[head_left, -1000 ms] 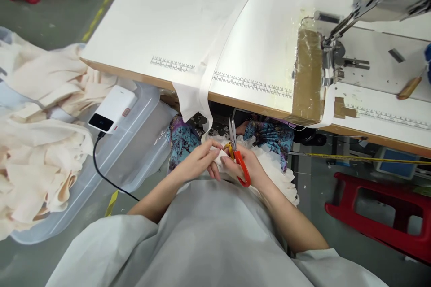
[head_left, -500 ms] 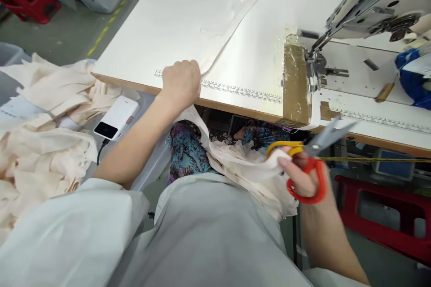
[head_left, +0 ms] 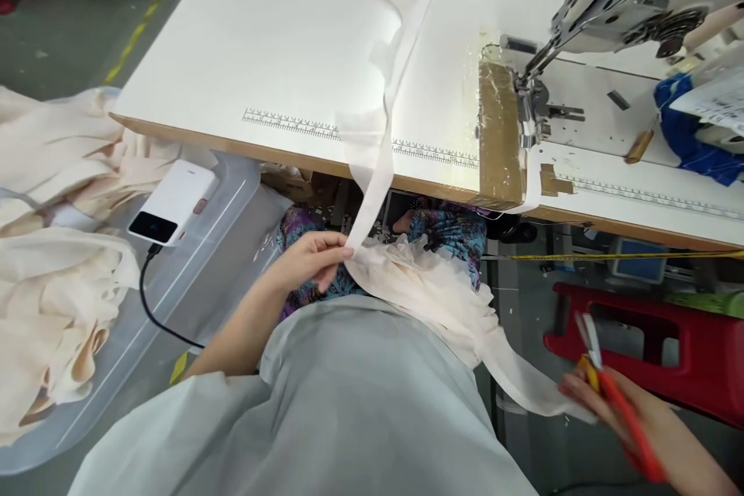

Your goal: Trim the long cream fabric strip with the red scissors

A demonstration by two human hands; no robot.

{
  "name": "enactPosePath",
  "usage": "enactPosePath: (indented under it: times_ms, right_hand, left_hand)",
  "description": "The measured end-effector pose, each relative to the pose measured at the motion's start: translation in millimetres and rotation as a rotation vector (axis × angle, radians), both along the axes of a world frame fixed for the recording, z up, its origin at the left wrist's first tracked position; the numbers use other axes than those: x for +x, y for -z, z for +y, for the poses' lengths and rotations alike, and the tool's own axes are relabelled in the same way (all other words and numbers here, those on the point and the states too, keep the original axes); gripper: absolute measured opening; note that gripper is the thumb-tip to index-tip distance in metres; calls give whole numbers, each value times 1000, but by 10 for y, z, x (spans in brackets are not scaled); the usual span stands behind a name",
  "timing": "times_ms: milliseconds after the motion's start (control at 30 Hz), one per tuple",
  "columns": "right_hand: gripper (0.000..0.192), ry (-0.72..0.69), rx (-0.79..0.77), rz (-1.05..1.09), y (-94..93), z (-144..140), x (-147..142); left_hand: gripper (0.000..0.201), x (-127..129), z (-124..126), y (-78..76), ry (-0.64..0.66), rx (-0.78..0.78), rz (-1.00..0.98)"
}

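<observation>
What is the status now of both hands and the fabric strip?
Left hand pinching fabric strip below table edge. Right hand low at right, holding scissors and cloth end. Nothing in the way.

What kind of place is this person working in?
Most likely a garment sewing workshop. An industrial sewing machine stands on a white work table with ruler marks along its edge, a heap of cream fabric pieces lies beside it, and the right hand holds orange scissors.

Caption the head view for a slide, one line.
Seated at a sewing machine, the left hand pinches a cream fabric strip while the right hand holds orange-handled scissors aside.
</observation>
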State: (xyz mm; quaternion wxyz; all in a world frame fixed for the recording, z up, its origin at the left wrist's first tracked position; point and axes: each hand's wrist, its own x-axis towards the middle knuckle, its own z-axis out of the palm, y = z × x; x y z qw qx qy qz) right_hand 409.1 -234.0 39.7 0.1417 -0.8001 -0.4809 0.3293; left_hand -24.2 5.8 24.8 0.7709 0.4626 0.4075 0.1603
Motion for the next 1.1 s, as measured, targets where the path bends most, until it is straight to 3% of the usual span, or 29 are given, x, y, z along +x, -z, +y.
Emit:
enactPosePath:
  times_ms: [100,200,267,433,700,1100]
  right_hand:
    - [42,-71,-137,66,-11,384,-474]
    - [48,-401,-147,377,-35,919,-1000]
    - [46,-594,-161,450,-16,1244,-1267]
    - [46,-871,-187,425,102,1741,-1554]
    - [49,-931,-159,409,139,1906,-1699]
    - [46,-942,-61,79,65,1860,-1772]
  left_hand:
    - [37,159,-197,81,-60,-79,-55]
    - [37,253,-323,69,-100,-100,-77]
    - [36,262,-363,44,-115,-96,-58]
    - [40,204,-367,11,-151,-113,-6]
    - [37,175,-350,79,-164,-109,0]
    - [39,179,-348,25,-196,-121,-1]
